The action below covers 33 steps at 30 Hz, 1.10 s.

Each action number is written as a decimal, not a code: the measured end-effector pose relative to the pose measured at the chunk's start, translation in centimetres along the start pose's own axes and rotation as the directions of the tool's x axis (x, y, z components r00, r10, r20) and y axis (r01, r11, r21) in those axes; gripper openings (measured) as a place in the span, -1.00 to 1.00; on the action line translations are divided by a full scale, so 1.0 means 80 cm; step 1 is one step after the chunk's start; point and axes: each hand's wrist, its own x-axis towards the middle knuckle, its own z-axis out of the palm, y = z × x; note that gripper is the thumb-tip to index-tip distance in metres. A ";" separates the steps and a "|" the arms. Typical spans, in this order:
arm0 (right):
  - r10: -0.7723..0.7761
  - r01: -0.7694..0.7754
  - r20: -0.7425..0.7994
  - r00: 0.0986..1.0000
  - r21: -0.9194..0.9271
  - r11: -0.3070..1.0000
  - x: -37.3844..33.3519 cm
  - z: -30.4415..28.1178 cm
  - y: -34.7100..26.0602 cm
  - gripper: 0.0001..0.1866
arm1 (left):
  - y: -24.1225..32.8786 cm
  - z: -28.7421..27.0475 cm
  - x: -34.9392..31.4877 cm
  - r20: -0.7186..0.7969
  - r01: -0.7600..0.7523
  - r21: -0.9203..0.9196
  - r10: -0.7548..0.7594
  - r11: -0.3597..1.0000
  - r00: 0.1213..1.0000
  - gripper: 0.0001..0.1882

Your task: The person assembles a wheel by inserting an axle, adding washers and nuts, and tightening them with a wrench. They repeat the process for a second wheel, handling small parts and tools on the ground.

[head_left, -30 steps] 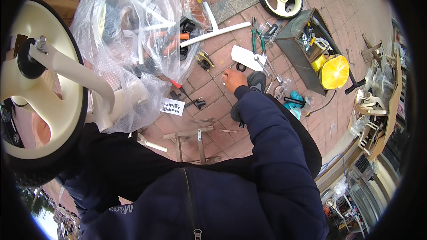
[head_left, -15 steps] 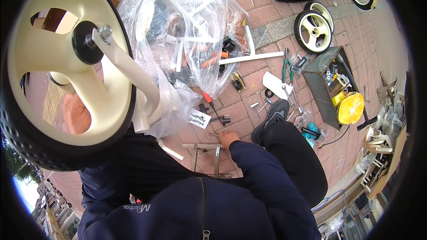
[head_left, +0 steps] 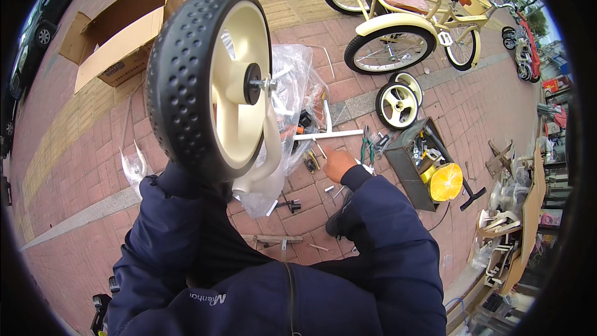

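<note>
A large wheel point(head_left: 239, 102) with a cream hub and a knobbly black tyre is held up close on the left, cream fork attached. A bolt with nut point(head_left: 271, 84) sticks out of its hub. My left hand is hidden behind the wheel; its sleeve runs up to the tyre's lower edge, and the hand appears closed on the wheel. My right hand point(head_left: 339, 164) is closed on a slim silver wrench point(head_left: 319, 148), partly hidden by the fingers. It hovers over the paving, right of the clear plastic bag point(head_left: 295, 68) and near green-handled pliers point(head_left: 365, 143).
A metal toolbox point(head_left: 404, 171) with a round yellow object point(head_left: 446, 182) stands to the right. Beyond are two loose cream wheels point(head_left: 398, 106) and a cream tricycle point(head_left: 398, 31). A cardboard box point(head_left: 124, 43) stands far left. A small wooden stool point(head_left: 273, 238) is between my legs.
My right hand has risen from the ground by the stool and moved forward, the wrench in it. The wheel has turned, showing more tread, and shifted right in view. The view has tilted up.
</note>
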 end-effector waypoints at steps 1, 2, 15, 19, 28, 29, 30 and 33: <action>-0.025 0.036 -0.118 0.993 0.093 0.995 -0.011 -0.045 -0.004 -0.69 | -0.004 0.011 0.006 -0.005 -0.018 -0.042 0.018 0.999 1.000 -0.79; -0.052 0.081 -0.220 0.974 0.125 0.989 -0.027 -0.083 -0.016 -0.72 | -0.007 0.023 0.009 -0.014 -0.031 -0.076 0.030 0.997 0.999 -0.79; -0.121 0.345 -0.576 0.809 0.298 0.890 -0.144 -0.140 -0.120 -0.75 | -0.013 0.088 -0.014 0.110 -0.123 -0.033 0.126 0.992 0.986 -0.74; -0.110 0.299 -0.496 0.861 0.321 0.899 -0.139 -0.136 -0.107 -0.73 | -0.014 0.087 -0.009 0.175 -0.219 0.116 0.197 0.969 0.965 -0.69; -0.085 0.241 -0.391 0.917 0.369 0.898 -0.138 -0.138 -0.099 -0.71 | 0.008 0.113 -0.004 0.120 0.228 -0.399 -0.196 0.888 0.973 -0.72; -0.118 0.294 -0.423 0.899 0.381 0.877 -0.139 -0.137 -0.102 -0.67 | 0.012 0.115 -0.004 0.141 0.308 -0.556 -0.277 0.772 0.950 -0.73; -0.110 0.292 -0.416 0.903 0.403 0.867 -0.141 -0.135 -0.104 -0.63 | 0.016 0.116 -0.002 0.083 0.248 -0.344 -0.234 0.905 0.969 -0.75; -0.040 0.224 -0.297 0.954 0.618 0.754 -0.157 -0.138 -0.110 -0.43 | 0.020 0.117 0.002 0.020 0.036 0.100 -0.039 0.994 0.999 -0.79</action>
